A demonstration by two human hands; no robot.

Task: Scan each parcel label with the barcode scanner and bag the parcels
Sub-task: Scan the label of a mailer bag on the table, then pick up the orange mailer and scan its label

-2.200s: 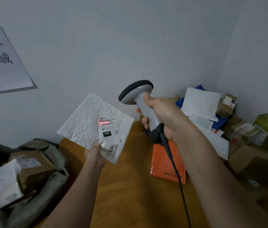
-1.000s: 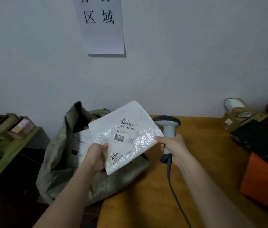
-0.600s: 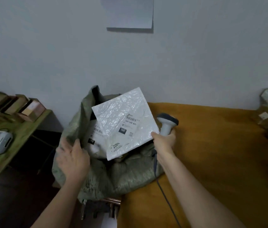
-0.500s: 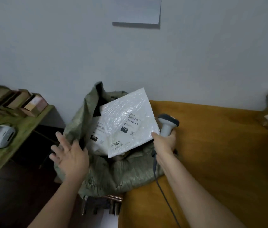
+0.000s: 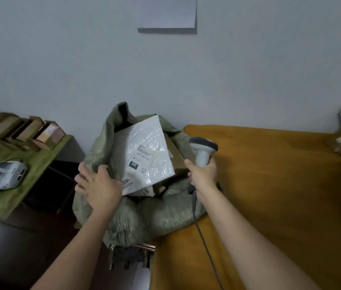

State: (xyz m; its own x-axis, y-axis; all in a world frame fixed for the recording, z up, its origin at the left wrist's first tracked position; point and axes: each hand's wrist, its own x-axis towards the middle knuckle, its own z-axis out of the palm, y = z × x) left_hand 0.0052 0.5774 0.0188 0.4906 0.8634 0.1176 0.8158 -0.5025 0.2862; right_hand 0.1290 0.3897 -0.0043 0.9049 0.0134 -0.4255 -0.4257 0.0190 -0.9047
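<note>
The white parcel [image 5: 146, 155] lies label-up in the mouth of the green sack [image 5: 144, 212], at 12 o'clock from the viewer. The left hand [image 5: 98, 185] rests open, fingers spread, on the sack's rim at 10 o'clock; the rim is best held wide so the parcel can be settled deeper. The scanner [image 5: 203, 151] is gripped upright by the right hand [image 5: 203, 174] at 1 o'clock. An orange-brown table [image 5: 280, 185] extends to 3 o'clock; a green shelf [image 5: 8, 197] stands at 9 o'clock against a grey wall [image 5: 249, 70].
</note>
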